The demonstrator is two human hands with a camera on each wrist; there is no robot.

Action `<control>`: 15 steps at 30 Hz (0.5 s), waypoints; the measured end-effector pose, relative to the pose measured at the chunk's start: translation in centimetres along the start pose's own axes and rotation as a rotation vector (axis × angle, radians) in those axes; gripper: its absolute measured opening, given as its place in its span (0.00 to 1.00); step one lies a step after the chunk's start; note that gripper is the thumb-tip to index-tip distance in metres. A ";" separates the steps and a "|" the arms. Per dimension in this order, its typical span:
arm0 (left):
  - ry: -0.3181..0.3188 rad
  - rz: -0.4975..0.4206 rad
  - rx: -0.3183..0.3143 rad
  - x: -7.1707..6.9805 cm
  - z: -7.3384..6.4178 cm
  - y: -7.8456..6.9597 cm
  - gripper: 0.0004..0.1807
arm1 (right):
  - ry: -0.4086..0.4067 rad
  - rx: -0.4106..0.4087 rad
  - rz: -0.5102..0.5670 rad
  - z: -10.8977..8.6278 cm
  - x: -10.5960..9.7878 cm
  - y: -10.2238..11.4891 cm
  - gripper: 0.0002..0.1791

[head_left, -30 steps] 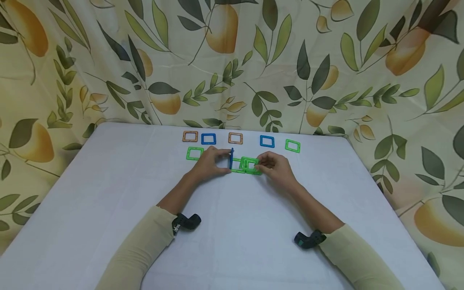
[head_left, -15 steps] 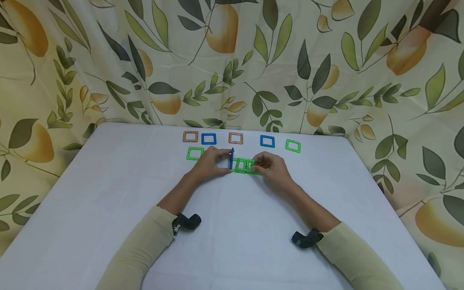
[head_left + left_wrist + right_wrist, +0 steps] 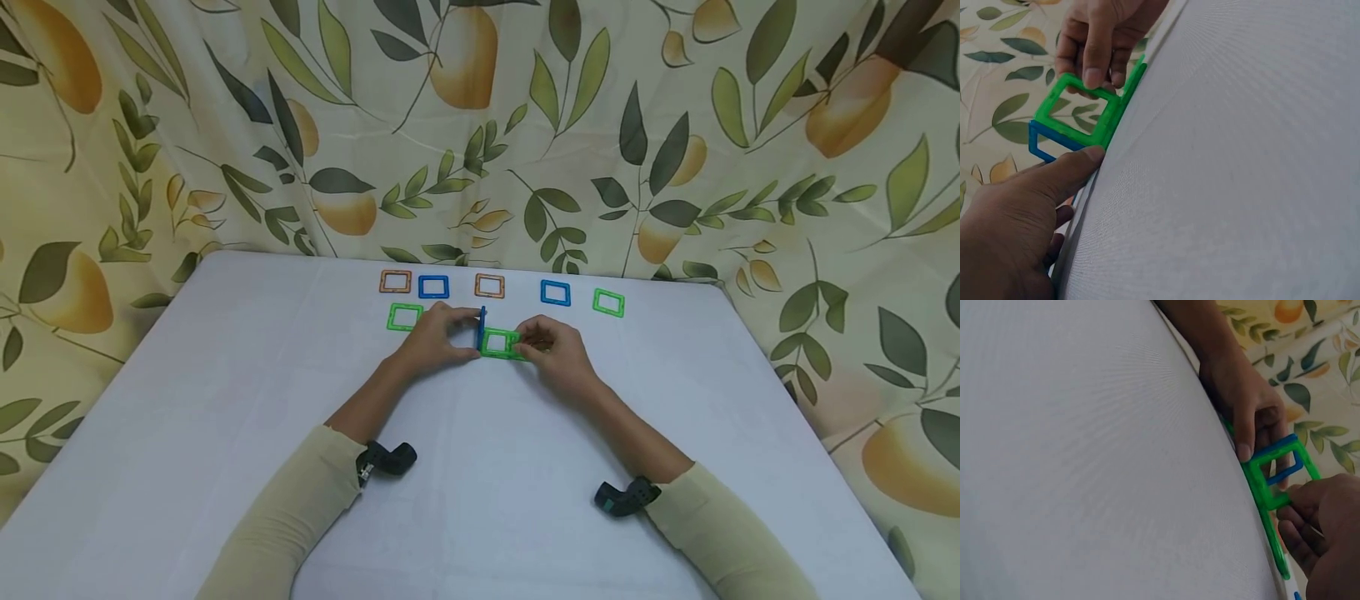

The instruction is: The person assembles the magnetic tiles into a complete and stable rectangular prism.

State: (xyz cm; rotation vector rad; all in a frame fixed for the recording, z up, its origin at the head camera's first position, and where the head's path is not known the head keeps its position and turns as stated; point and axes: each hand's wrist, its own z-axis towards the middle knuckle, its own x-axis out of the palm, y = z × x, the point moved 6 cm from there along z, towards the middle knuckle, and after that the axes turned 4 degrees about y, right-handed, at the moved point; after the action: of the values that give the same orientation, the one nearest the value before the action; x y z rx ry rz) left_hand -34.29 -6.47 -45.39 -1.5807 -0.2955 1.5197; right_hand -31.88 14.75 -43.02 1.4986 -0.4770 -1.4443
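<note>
My left hand (image 3: 433, 337) pinches a blue square magnetic tile (image 3: 482, 329), holding it on edge between thumb and fingers. In my right hand (image 3: 561, 354) is a green magnetic tile (image 3: 1108, 119), also raised on edge and gripped at its right side by thumb and fingertips. Its left side meets the blue tile at a corner, as the left wrist view shows. Below it another green tile (image 3: 1275, 540) lies flat on the table, extending toward the right hand. The right fingers hide part of the raised green tile in the head view.
Along the far side of the white table (image 3: 450, 467) lie two orange tiles (image 3: 395, 282), two blue tiles (image 3: 556, 292) and a green tile (image 3: 608, 302). Another green tile (image 3: 405, 317) lies just left of my left hand. A patterned curtain (image 3: 480, 150) hangs behind.
My right hand has moved left, bringing the raised green tile from apart to up against the blue tile. The left hand keeps holding the blue tile in place.
</note>
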 end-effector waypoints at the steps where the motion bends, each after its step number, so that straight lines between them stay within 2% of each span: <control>1: 0.002 -0.004 0.002 0.0 0.0 0.0 0.39 | -0.006 -0.004 -0.007 -0.1 0.0 0.0 0.09; 5: -0.002 -0.008 -0.002 0.1 0.0 0.1 0.38 | -0.016 -0.014 -0.050 -0.2 0.0 -0.1 0.09; 10: -0.001 -0.007 -0.021 0.1 0.0 0.3 0.39 | 0.014 -0.019 -0.132 -0.2 0.3 -0.5 0.12; 15: 0.003 0.003 -0.009 0.3 0.0 0.3 0.39 | 0.030 -0.022 -0.175 -0.3 0.5 -1.3 0.11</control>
State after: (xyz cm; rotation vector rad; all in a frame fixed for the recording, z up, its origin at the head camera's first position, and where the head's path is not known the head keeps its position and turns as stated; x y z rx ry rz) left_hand -34.34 -6.47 -45.82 -1.5914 -0.2993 1.5196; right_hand -31.90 15.11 -44.44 1.5743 -0.3167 -1.5540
